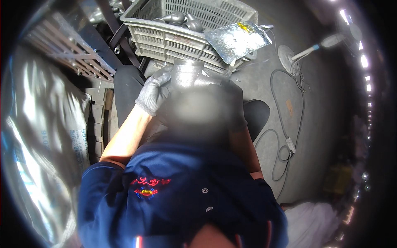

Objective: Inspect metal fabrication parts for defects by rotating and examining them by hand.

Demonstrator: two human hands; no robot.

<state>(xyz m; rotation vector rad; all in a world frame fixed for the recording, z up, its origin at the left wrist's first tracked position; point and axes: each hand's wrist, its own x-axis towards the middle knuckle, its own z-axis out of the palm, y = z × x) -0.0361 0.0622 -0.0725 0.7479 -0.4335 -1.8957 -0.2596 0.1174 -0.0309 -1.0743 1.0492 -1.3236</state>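
Observation:
A silvery metal pipe fitting (187,75) with a round upper opening and a side branch is held up in front of my lap. My left hand (154,91), in a grey knit glove, is closed with its fingers curled at the fitting's left side. My right hand (235,103), in a dark-looking glove, is closed around the fitting's right end. Shadow and a blurred grey patch hide most of its fingers and the lower part of the fitting.
A grey slatted plastic crate (165,39) beyond my hands holds several metal fittings (178,18); a shiny silver sheet (237,41) lies over its right corner. A metal rack (68,41) and white sacks (45,140) flank my left. A stand fan (289,58) and a looped cable (304,111) are right.

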